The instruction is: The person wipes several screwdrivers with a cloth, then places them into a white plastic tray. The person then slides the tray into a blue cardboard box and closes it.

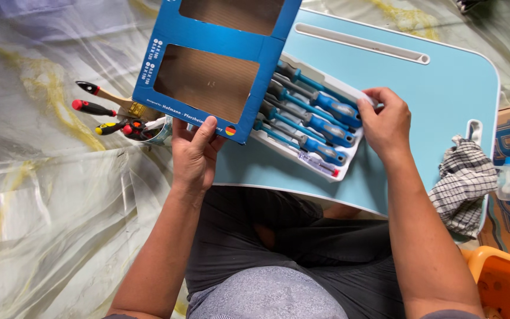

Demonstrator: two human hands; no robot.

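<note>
Sliding out, the white plastic tray (349,155) of blue-handled screwdrivers (326,118) risked spilling: right hand (385,121) pinched its end, left hand (195,155) gripped the blue windowed cardboard sleeve (219,35).

Blue sleeve (219,59) half off white screwdriver tray (349,127), both tilted.

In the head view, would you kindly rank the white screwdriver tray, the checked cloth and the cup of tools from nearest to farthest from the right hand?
1. White screwdriver tray: touched by the right hand at its right end.
2. Checked cloth: further right, at the lap table's edge.
3. Cup of tools: far left, beyond the left hand.
</note>
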